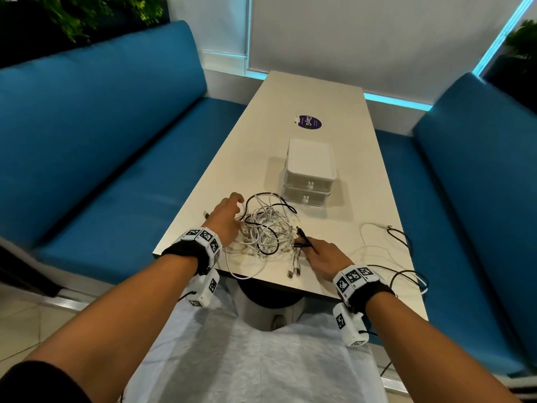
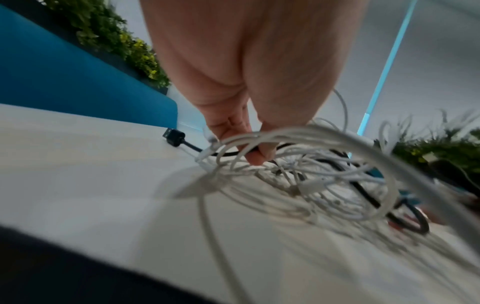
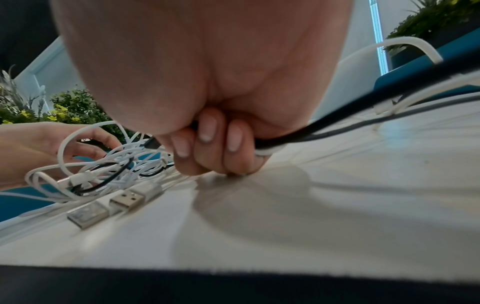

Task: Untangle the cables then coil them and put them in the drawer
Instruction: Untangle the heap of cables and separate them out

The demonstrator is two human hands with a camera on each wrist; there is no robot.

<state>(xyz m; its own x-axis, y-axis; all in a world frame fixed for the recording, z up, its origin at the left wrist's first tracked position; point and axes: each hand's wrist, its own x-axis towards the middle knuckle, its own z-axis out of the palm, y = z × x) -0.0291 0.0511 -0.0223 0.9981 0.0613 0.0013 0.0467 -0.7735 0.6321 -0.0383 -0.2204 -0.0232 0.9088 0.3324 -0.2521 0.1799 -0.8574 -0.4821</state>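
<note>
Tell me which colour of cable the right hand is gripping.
The black cable: the right hand has its fingers curled round it, its plug end poking out toward the tangle. The white cables in that pile lie outside its grip.

Cables blurred (motion), drawer contents hidden

A long pale table runs up the middle of the head view toward a white wall at the top, where glowing cyan light strips trace the lower edge and slant up at the upper right. Blue padded benches flank it, one bench filling the left half of the frame and the other the right edge, with dark green plants behind the backrest in the upper left corner and more foliage at the upper right. A strip of light tiled floor shows at the lower left.
</note>
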